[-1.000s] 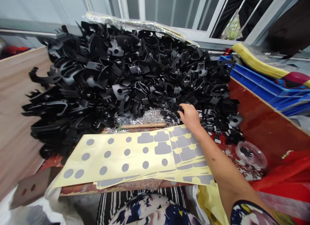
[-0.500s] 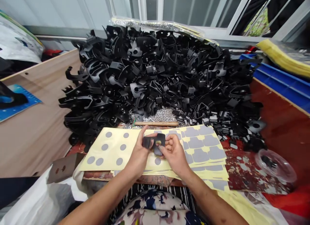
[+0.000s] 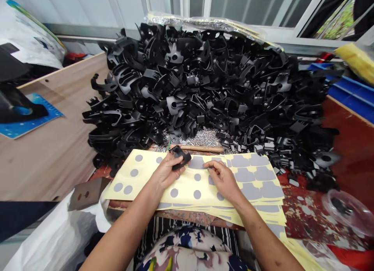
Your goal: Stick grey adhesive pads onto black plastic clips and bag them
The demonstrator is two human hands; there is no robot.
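My left hand [image 3: 165, 171] is closed around a black plastic clip part [image 3: 181, 157], which is tilted above the sticker sheets. My right hand [image 3: 223, 179] is a little to the right, apart from that part. Its thumb and forefinger are pinched together low over the top sheet; a small dark bit shows at the tips, too small to name. Below both hands lies the yellow backing sheet [image 3: 163, 158] with grey round stickers [image 3: 197, 194]. Larger grey shaped stickers [image 3: 244, 175] cover the sheets' right side.
A big heap of black plastic parts [image 3: 175, 84] rises behind the sheets. Before it lie many small metal pins [image 3: 204, 138] and a wooden-handled tool [image 3: 201, 148]. A clear round tub [image 3: 347, 210] stands at the right; a brown box [image 3: 87, 194] at the left.
My right hand has left the clip part and moved right, over the sheet. My left hand has turned the part to a tilt. The whole view has shifted slightly.
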